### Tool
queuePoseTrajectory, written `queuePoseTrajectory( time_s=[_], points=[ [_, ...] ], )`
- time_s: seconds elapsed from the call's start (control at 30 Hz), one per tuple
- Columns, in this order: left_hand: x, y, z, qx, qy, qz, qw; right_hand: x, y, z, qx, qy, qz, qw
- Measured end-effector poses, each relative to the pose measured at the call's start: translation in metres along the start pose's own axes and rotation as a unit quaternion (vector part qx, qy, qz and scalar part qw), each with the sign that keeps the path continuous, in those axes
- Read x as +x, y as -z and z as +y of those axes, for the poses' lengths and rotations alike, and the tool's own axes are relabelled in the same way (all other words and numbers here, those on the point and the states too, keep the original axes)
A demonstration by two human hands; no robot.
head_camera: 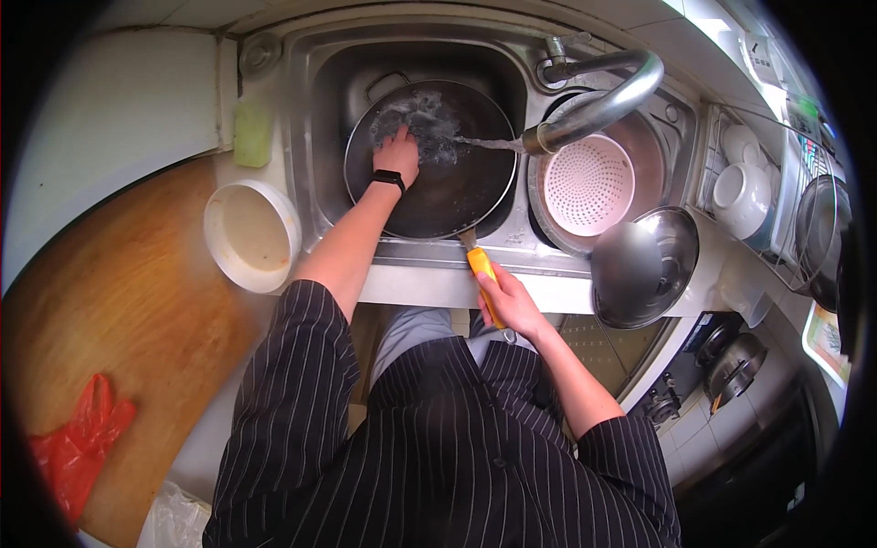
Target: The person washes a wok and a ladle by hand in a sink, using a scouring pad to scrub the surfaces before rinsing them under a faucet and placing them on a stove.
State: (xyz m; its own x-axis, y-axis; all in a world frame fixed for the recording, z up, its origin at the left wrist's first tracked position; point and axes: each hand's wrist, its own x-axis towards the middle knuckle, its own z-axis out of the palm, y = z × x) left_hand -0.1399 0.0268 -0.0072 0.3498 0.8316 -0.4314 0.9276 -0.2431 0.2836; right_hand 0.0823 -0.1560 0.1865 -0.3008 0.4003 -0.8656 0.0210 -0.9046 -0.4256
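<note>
A dark wok point(466, 185) with a wire side handle rests in the left basin of a steel sink point(301, 137). My right hand point(508, 301) is closed around its yellow handle at the sink's front edge. My left hand point(397, 157), with a black watch on the wrist, reaches down inside the wok at the edge of foamy water; whether its fingers hold anything is hidden. From the curved metal faucet point(596, 116) a stream of water runs into the wok.
A pink colander point(589, 185) sits in a metal basin in the right sink. Beside it lies a metal lid point(675, 267). At left are a white bowl of cloudy liquid point(250, 236), a green sponge point(252, 133) and a red plastic bag point(85, 438). White bowls point(740, 198) stand in a rack at right.
</note>
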Motion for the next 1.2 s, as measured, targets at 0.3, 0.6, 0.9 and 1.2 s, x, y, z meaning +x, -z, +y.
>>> queuePoseTrajectory(
  time_s=[0.3,0.6,0.9,1.2],
  points=[
    [-0.034,0.057,0.023,-0.149,-0.031,-0.147,0.977,0.037,-0.002,0.029,-0.444,0.190,0.219,0.848],
    [-0.109,0.280,0.024,-0.228,-0.059,0.236,0.943,-0.015,-0.003,-0.057,-0.028,-0.024,-0.033,0.999],
    [-0.148,0.372,0.039,-0.269,-0.030,0.353,0.896,-0.063,0.012,-0.065,0.252,-0.083,-0.209,0.941],
    [-0.163,0.329,0.040,-0.257,0.000,0.389,0.884,-0.073,0.039,-0.037,0.377,-0.098,-0.294,0.873]
  ],
)
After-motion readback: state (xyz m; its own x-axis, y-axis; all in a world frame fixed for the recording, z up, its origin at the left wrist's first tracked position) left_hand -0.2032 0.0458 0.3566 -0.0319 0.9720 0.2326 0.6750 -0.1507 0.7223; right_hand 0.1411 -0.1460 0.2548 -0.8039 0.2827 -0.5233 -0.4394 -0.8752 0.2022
